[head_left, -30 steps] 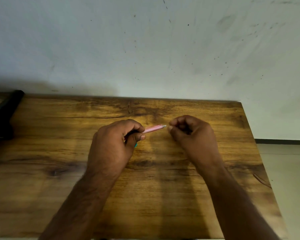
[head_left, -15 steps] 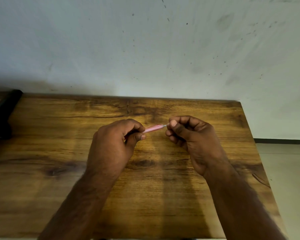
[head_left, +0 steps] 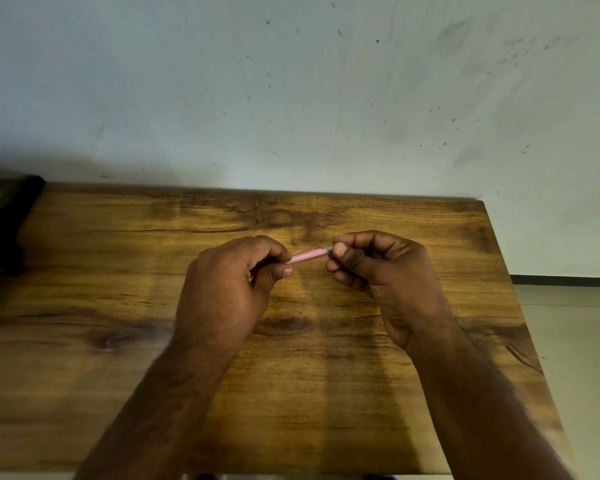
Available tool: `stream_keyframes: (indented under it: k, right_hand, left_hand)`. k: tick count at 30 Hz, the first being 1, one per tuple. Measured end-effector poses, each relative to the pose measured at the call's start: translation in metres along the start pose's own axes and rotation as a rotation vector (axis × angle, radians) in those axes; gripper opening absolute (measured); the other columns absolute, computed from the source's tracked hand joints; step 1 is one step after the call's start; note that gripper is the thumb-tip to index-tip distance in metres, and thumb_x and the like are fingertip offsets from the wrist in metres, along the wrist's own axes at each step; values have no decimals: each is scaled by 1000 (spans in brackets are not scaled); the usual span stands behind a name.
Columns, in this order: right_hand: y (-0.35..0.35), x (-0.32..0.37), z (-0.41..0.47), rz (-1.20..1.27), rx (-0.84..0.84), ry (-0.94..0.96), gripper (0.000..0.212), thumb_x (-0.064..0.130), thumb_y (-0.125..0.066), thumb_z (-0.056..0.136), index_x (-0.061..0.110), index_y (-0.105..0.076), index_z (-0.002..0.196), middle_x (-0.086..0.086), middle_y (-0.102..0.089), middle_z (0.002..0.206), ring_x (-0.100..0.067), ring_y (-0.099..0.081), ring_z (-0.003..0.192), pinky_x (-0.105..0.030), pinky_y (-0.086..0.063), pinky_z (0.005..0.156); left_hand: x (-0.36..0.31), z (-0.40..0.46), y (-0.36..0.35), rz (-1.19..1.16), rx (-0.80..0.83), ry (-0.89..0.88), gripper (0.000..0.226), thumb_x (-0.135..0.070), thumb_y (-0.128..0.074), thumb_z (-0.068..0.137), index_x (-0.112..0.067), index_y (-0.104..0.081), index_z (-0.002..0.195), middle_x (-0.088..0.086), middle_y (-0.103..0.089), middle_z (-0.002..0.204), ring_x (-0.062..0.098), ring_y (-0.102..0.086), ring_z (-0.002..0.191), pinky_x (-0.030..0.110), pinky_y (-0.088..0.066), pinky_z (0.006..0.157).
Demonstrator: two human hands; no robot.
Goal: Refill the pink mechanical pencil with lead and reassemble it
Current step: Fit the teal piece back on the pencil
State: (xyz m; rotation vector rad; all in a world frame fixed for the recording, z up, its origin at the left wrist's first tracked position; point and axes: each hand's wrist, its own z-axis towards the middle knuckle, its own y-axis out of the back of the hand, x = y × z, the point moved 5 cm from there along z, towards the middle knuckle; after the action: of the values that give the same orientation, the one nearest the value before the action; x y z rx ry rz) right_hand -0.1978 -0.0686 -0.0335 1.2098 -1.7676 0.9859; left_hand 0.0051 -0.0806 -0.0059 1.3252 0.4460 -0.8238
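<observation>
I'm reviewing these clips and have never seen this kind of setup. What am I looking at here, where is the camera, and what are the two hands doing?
There is no machine: a person works with bare hands, and the camera sits on their head, looking forward and down. The left hand grips a pink mechanical pencil above a wooden table. The right hand pinches at the pencil's far end; whether it holds a lead or a cap is too small to tell. A dark object sits at the table's left edge, and a marked pale wall stands behind.

A wooden table (head_left: 326, 410) meets a speckled wall (head_left: 291, 98); a black object (head_left: 4, 230) sits far left.
</observation>
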Motion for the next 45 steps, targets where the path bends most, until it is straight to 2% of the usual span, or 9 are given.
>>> stream_keyframes:
  k: [10, 13, 17, 21, 24, 29, 34, 39, 45]
  right_hand:
    - [-1, -2, 0, -17, 11, -9, 15, 2, -76, 85, 2, -78, 100, -17, -79, 90, -21, -76, 79, -25, -61, 70]
    - [-3, -3, 0, 13, 12, -13, 18, 2, -76, 86, 4, -77, 104, -17, -79, 92, -21, -76, 82, -25, -61, 71]
    - [-12, -7, -1, 34, 32, -43, 31, 2, -78, 87, 7, -69, 116, -18, -79, 94, -22, -78, 83, -25, -60, 70]
    - [-23, -13, -4, 24, 56, -28, 25, 2, -78, 87, 1, -67, 110, -18, -79, 90, -22, -77, 79, -27, -60, 69]
    - [-26, -15, -4, -1, 49, -2, 15, 4, -77, 88, -1, -72, 101, -16, -79, 90, -22, -77, 82, -29, -61, 71]
    - [-22, -17, -3, -47, -18, 1, 15, 9, -80, 87, 2, -74, 98, -17, -78, 90, -30, -75, 83, -45, -63, 82]
    - [-15, -18, -1, -10, -32, -44, 16, 5, -78, 87, 3, -73, 103, -14, -79, 92, -25, -77, 84, -38, -64, 78]
    - [-14, -20, 0, -73, -13, -67, 15, 2, -74, 90, 7, -73, 104, -11, -80, 91, -19, -77, 80, -28, -61, 71]
    - [-15, -17, 0, -316, 9, 6, 24, 1, -79, 86, 16, -73, 104, -3, -79, 90, -15, -77, 85, -33, -64, 76]
  left_hand:
    - [0, 0, -1, 23, -2, 9, 11, -23, -80, 84, -22, -79, 95, -12, -74, 83, 8, -68, 76, 40, -58, 65]
    - [-2, 0, -2, 17, -15, 38, 12, -25, -81, 83, -23, -79, 94, -13, -74, 82, 6, -69, 75, 37, -59, 65]
    - [0, -1, -5, -44, -78, 171, 16, -27, -83, 81, -24, -78, 96, -15, -74, 82, -3, -69, 73, 28, -61, 66]
    - [-3, -3, -11, -75, -100, 228, 15, -31, -84, 81, -25, -77, 93, -18, -73, 79, -5, -69, 71, 19, -59, 64]
    - [-7, -5, -17, -62, -79, 243, 12, -30, -82, 83, -25, -76, 92, -16, -73, 78, -5, -69, 70, 20, -60, 63]
    - [-14, -7, -25, -121, 6, 214, 17, -22, -81, 83, -27, -75, 98, -20, -72, 82, -10, -68, 78, 8, -55, 67]
    - [-11, -6, -34, -237, 123, 224, 19, -22, -75, 89, -25, -78, 108, -16, -77, 91, -7, -70, 84, 15, -58, 74]
    - [-3, -7, -33, -258, 162, 299, 19, -16, -66, 96, -27, -77, 107, -20, -73, 96, -11, -63, 95, -1, -45, 75]
    - [0, -5, -32, -174, 193, 284, 23, -12, -65, 96, -29, -79, 105, -17, -67, 97, -5, -59, 93, 1, -41, 72]
